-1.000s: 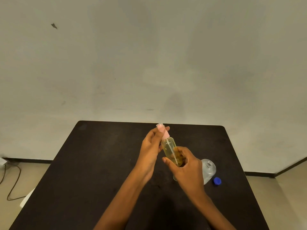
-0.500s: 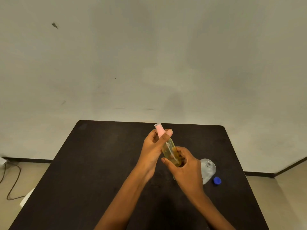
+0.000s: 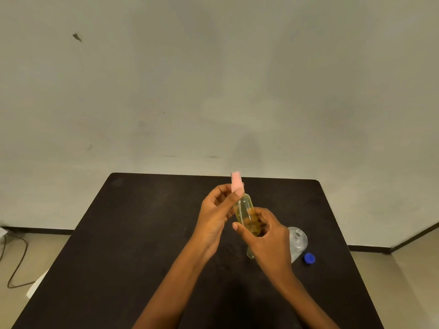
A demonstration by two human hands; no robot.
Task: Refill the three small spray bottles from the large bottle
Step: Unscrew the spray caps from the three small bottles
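While raised over table (image 3: 142,233), left hand (image 3: 213,214): pinches pink cap (image 3: 236,182)
Right hand (image 3: 268,238): grips tilted small spray bottle (image 3: 243,210)

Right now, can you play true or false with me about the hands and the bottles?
1. The right hand holds the small bottle. True.
2. The left hand lies flat on the table. False: it is raised and pinches the small bottle's pink top.
3. The liquid in the small bottle is yellow. True.
4. The big bottle has its cap on. False: its mouth is open, and the blue cap lies on the table beside it.
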